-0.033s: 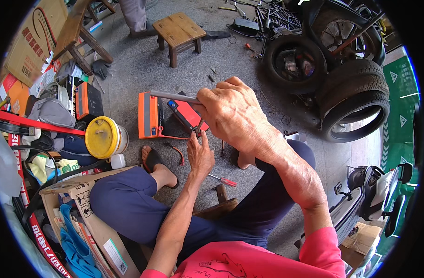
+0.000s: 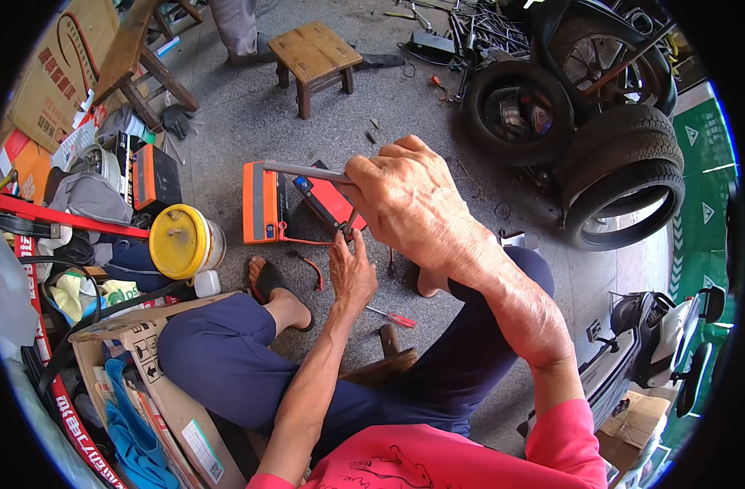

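My right hand (image 2: 413, 196) is wrapped round the grey bar handle (image 2: 307, 170) of a T-handle wrench. The wrench's thin shaft (image 2: 353, 218) runs down to the near corner of a red-topped battery (image 2: 330, 198). At that corner, the fingertips of my left hand (image 2: 353, 273) are pinched about the shaft's lower end, on a small dark piece too small to make out. Just left of it stands an orange and grey battery (image 2: 261, 205), with a red cable (image 2: 305, 240) running from its near side toward my left fingertips.
A red-handled screwdriver (image 2: 398, 319) and a short red lead (image 2: 314, 273) lie on the floor. A yellow-lidded bucket (image 2: 179, 242) stands left, a wooden stool (image 2: 314, 55) beyond, tyres (image 2: 625, 204) at right. An open cardboard box (image 2: 136, 334) sits beside my left knee.
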`<state>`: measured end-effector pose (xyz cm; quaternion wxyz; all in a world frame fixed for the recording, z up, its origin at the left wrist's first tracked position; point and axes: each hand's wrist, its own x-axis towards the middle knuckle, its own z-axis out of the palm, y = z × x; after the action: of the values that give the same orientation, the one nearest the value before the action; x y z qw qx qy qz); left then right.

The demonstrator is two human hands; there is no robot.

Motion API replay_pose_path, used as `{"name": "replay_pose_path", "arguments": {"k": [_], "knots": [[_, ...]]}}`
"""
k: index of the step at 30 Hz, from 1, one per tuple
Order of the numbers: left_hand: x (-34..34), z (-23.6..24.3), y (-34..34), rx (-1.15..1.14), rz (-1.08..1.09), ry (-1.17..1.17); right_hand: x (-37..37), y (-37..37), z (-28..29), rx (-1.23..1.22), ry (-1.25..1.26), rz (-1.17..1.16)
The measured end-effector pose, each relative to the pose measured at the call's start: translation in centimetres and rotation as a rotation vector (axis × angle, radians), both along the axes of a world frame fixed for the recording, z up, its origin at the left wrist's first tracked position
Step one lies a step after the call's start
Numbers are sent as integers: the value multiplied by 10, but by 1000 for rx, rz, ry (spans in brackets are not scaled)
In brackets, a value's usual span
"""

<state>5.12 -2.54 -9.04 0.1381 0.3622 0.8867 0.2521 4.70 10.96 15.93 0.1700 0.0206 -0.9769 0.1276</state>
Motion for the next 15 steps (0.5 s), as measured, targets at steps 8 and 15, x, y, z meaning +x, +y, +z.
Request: {"name": "replay_pose_path", "arguments": {"k": [8, 15], "knots": [[-1, -9, 2, 30, -15, -26, -1, -2, -4, 23, 24, 48], [-5, -2, 0, 66, 14, -36, -8, 0, -6, 36, -69, 16]]}}
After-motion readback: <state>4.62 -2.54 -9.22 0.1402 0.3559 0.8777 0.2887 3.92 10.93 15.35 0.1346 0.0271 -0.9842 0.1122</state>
